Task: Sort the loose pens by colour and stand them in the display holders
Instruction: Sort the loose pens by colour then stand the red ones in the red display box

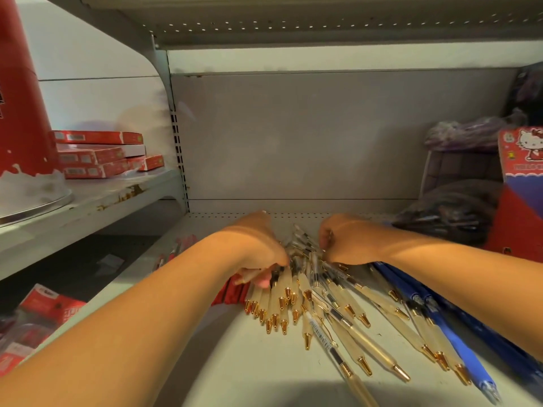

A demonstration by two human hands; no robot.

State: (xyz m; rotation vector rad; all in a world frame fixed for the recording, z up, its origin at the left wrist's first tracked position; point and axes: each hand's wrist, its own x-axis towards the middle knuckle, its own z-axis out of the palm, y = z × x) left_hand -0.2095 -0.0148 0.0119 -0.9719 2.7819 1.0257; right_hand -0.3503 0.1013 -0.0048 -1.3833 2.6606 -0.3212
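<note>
On the shelf (pixel 249 362) | left hand (pixel 258 248) fingers clamped round gold-tipped pens (pixel 286 284) | right hand (pixel 343 239) fingers pinching pen ends

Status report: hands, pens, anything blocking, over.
Left hand grips gold-tipped pens. Right hand curled in pile, grip unclear. Blue pens right, red pens left; no holders visible.

The red box (pixel 521 160) at the right edge of the shelf is showing a Hello Kitty picture, with white letters beginning "HELLO" running under it and off the frame. A barcode sticker is lying along one of the gold-tipped pens (pixel 321 333), its digits too small to read. The labels on the flat red boxes (pixel 97 154) at left are showing too blurred to read.
</note>
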